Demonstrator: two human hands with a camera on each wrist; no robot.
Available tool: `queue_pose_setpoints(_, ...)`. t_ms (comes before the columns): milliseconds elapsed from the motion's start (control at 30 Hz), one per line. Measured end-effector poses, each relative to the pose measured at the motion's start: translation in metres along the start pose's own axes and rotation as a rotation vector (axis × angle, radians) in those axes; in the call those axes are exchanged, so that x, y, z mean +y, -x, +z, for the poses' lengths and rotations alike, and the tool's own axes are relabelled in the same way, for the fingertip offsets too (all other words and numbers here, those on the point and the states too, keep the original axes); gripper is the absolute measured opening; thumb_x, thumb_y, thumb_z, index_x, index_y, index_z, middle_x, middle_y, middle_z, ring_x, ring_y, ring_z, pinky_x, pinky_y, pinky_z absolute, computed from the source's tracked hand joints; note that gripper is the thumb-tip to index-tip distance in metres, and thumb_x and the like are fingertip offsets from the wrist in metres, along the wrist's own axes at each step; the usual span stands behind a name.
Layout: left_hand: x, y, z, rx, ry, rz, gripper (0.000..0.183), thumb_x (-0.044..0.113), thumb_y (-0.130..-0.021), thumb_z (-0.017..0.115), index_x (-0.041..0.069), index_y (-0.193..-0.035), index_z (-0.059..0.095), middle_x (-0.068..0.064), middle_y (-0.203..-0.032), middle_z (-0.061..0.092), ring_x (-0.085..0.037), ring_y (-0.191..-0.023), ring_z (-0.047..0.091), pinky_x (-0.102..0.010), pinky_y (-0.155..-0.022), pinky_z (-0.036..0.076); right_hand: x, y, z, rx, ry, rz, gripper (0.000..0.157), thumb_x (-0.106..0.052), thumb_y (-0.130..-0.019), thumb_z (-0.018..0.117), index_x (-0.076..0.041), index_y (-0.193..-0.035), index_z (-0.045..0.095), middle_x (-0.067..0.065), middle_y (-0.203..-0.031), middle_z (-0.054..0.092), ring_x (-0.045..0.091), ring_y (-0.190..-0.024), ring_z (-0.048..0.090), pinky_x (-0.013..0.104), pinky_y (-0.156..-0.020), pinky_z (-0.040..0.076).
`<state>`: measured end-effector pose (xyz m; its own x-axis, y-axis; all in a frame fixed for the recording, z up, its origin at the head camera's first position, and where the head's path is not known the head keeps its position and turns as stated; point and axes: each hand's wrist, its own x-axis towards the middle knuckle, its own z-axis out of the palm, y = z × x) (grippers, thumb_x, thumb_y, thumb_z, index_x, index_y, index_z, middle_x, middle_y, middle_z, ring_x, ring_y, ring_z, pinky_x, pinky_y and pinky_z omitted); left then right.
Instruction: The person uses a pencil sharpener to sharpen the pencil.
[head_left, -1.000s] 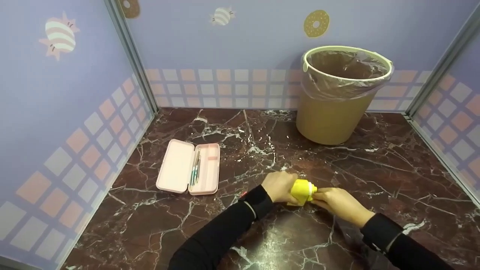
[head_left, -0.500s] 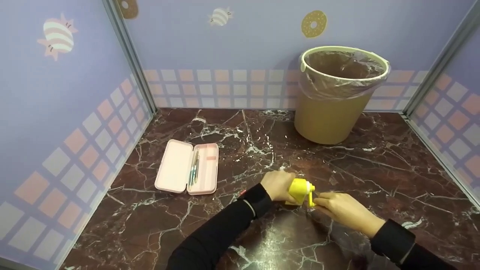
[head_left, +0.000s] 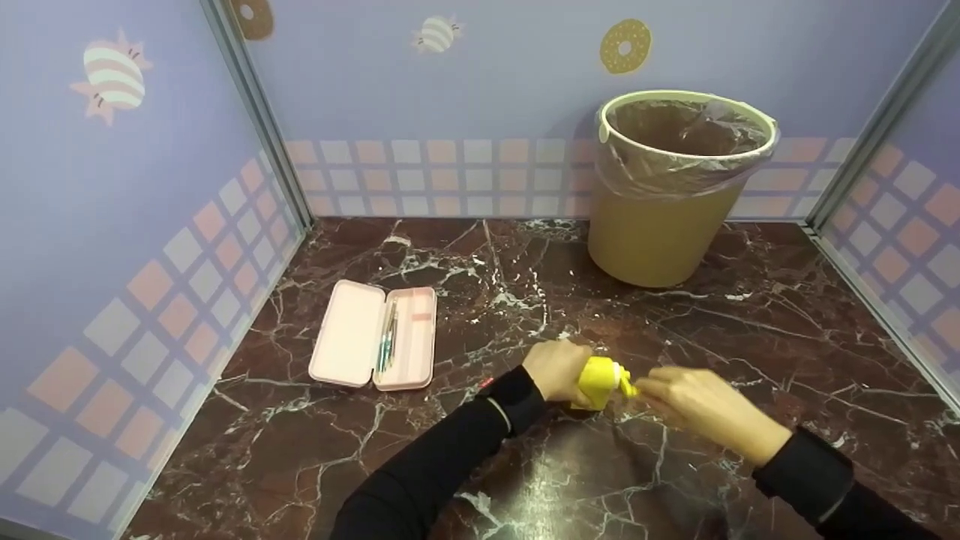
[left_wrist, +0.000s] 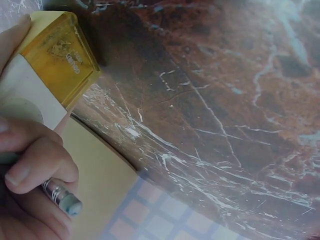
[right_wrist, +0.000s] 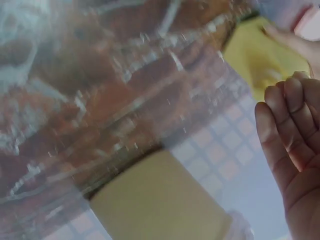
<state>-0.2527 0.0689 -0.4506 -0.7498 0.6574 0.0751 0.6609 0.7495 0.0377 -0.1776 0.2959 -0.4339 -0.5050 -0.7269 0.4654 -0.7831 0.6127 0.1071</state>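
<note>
Crank [head_left: 628, 387] swung from six o'clock to nearer five, right hand [head_left: 697, 403] outward with it. Pencil [left_wrist: 62, 198] presumably seated, sharpening under way by my read; how sharp can't be told, that end hidden. Right hand bent, apparently pinching crank; left hand [head_left: 553, 369] clasps sharpener [head_left: 596, 382] and pencil, seven o'clock from bin [head_left: 649, 236].

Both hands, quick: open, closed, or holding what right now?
Left hand: closed, holding the yellow sharpener and a pencil.
Right hand: closed, apparently pinching the sharpener's crank.
</note>
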Motion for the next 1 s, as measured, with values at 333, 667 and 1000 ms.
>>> queue_pose_setpoints(333,0.000,0.000,0.002,0.008,-0.011,0.032,0.053,0.049,-0.067,0.091,0.015,-0.101,0.068,0.000,-0.094,0.077,-0.019,-0.080,0.074,-0.034,-0.066,0.060,0.020,-0.019,-0.008,0.004,0.083,0.057,0.013,-0.013,-0.082,0.079,-0.009,-0.093,0.074,-0.001,-0.077,0.063,0.012,-0.061,0.059,0.028,-0.054,0.053)
queue_pose_setpoints(667,0.000,0.001,0.001,0.012,-0.015,0.038,0.054,0.050,-0.067,0.091,0.015,-0.102,0.067,0.000,-0.095,0.077,-0.019,-0.082,0.075,-0.034,-0.069,0.061,0.037,-0.031,0.014,-0.102,0.083,0.193,0.007,-0.012,-0.087,0.077,-0.009,-0.091,0.073,0.003,-0.077,0.065,0.017,-0.062,0.062,0.036,-0.057,0.054)
queue_pose_setpoints(1000,-0.001,0.000,0.003,0.008,-0.017,0.034,0.054,0.050,-0.069,0.090,0.015,-0.103,0.067,0.000,-0.095,0.077,-0.019,-0.083,0.075,-0.034,-0.069,0.062,0.045,-0.027,0.037,-0.131,0.025,0.234,0.007,-0.008,-0.087,0.078,-0.008,-0.094,0.075,0.005,-0.081,0.069,0.021,-0.067,0.068,0.039,-0.062,0.058)
